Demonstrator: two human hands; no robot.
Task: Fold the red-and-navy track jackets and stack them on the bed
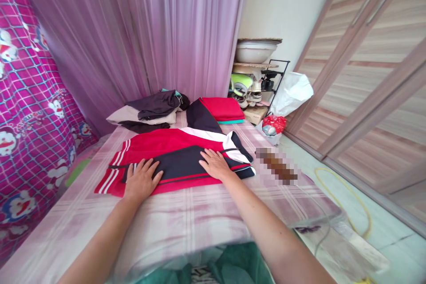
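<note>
A red, navy and white jacket (179, 159) lies partly folded on the plaid-covered table (186, 217), its striped hem to the left and its collar to the right. My left hand (142, 178) rests flat on the jacket near the hem, fingers spread. Near the collar, my right hand (214, 164) also lies flat with its fingers stretched out, on the navy part. Both palms press on the cloth without gripping it. One navy sleeve (203, 116) reaches away behind the jacket.
Behind are a heap of dark and grey clothes (156, 108) and a folded red garment (222, 108) over a teal one. A blurred brown object (278, 166) lies at the right. Farther off stand a shoe rack (254, 84) and a wooden wardrobe (359, 62).
</note>
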